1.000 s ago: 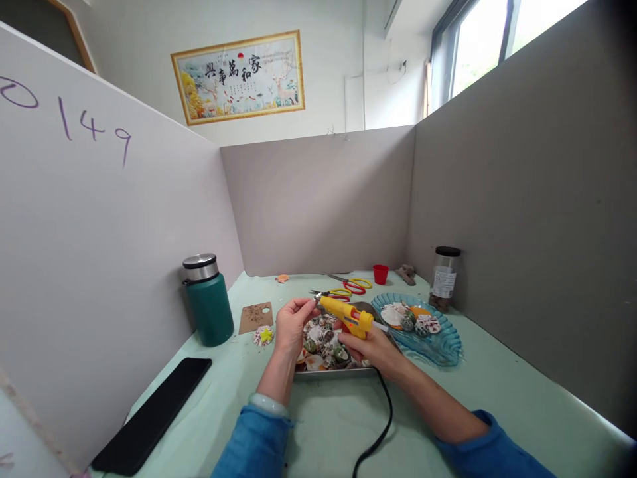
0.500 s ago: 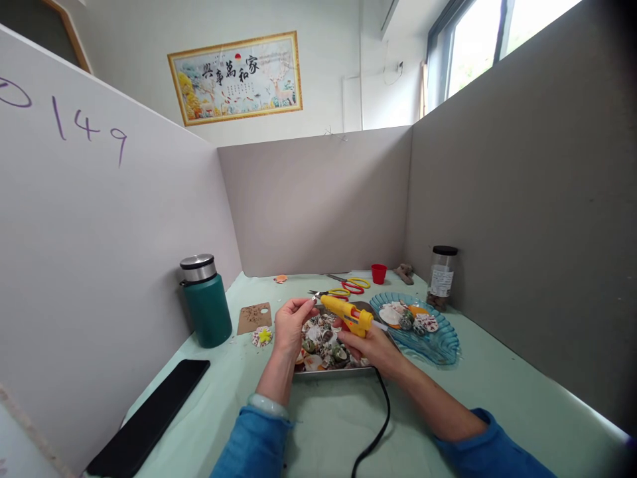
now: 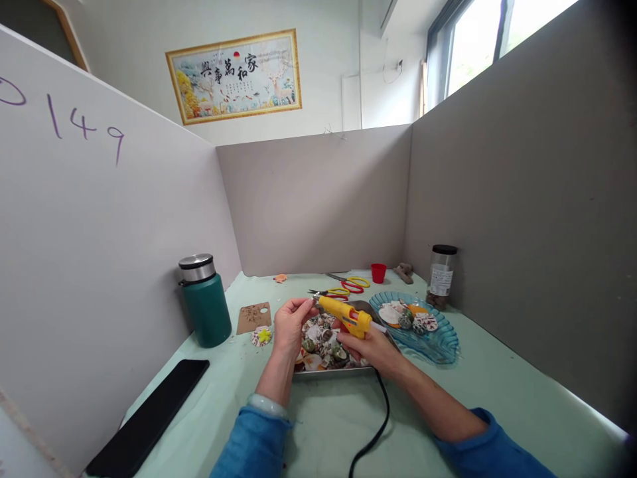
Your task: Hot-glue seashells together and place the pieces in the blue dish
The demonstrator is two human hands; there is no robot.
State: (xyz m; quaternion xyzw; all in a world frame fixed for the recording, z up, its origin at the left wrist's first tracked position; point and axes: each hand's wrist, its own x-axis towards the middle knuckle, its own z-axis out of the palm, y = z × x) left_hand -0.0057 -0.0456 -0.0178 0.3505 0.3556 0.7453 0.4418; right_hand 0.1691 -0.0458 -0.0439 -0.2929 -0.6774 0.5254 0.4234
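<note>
My right hand [image 3: 365, 345] is wrapped round a yellow glue gun [image 3: 348, 315], whose nozzle points left. My left hand [image 3: 292, 322] pinches something small at its fingertips, right by the nozzle; the piece is too small to name. Both hands are over a metal tray [image 3: 334, 374] filled with mixed shells [image 3: 326, 345]. A black cord [image 3: 382, 421] runs from beneath the gun toward the front edge. Left of the tray lies a shell with a yellow flower shape [image 3: 262, 336], next to a brown card [image 3: 253, 318] with a hole.
On the right, a blue glass dish [image 3: 440, 342] holds shells, with a labelled jar [image 3: 440, 279] behind it. Scissors [image 3: 354, 285], pliers [image 3: 334, 292] and a red cup [image 3: 378, 273] are at the back. A green bottle [image 3: 206, 305] and black slab [image 3: 149, 418] stand left.
</note>
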